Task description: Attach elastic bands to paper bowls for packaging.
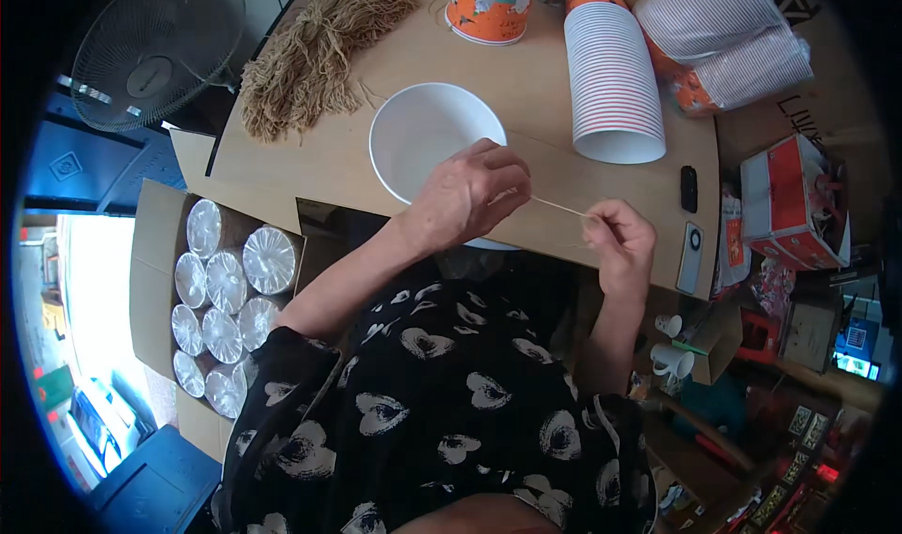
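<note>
A thin tan string (561, 205) is stretched between my two hands in front of the table's near edge. My left hand (479, 191) is closed on one end, its fingers bent, and it overlaps the near right rim of a large white paper tub (395, 144). My right hand (625, 238) pinches the other end between thumb and fingers, farther right. The tub's open mouth faces up, and I see nothing inside it. A white edge (493, 245) shows below my left hand; what it belongs to is hidden.
A bundle of tan strings (324, 50) lies at the table's far left. Behind stands an orange patterned tub (490, 13); right of it lies a long stack of nested tubs (615, 83). A phone (691, 257) rests at the right edge. A carton of wrapped stacks (155, 285) stands left.
</note>
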`<state>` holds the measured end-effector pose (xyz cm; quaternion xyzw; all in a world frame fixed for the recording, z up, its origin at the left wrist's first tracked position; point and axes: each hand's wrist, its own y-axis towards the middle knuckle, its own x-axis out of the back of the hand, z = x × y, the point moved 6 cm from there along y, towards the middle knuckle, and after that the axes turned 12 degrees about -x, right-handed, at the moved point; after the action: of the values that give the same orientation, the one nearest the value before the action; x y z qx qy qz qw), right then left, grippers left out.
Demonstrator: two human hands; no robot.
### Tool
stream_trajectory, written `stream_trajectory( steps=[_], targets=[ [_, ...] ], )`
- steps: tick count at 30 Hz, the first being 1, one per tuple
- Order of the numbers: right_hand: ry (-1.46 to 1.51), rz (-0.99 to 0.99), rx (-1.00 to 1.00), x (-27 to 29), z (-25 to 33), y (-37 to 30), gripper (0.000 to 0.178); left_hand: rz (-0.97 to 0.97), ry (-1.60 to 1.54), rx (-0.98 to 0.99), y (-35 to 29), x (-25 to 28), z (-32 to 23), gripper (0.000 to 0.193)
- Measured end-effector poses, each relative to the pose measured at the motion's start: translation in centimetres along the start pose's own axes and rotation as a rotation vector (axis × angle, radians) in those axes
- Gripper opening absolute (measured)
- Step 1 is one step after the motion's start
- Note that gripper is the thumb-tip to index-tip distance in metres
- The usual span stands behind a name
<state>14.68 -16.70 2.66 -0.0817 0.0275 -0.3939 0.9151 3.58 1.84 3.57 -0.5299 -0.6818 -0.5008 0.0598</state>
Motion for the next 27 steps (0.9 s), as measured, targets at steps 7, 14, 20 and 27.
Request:
stream_trajectory(
  steps=[7, 14, 20, 27],
  targets=[
    [0.312, 0.091, 0.11, 2.9, 1.3, -1.6, 0.009, -0.061, 0.042, 0.176, -1.3, 0.3, 1.5, 0.007],
    [0.601, 0.095, 0.09, 3.8, 0.4, -0.6, 0.011, -0.185, -0.062, 0.305, -1.2, 0.1, 2.5, 0.004],
    [0.679, 0.002, 0.074, 3.8, -0.5, 0.5, 0.012, 0.001, 0.027, 0.269, -2.6, 3.6, 2.4, 0.054],
    [0.694, -0.033, 0.088, 4.5, -1.2, 1.6, 0.012, 0.277, 0.49, 0.312, -8.8, 10.3, 3.9, 0.025]
  ],
)
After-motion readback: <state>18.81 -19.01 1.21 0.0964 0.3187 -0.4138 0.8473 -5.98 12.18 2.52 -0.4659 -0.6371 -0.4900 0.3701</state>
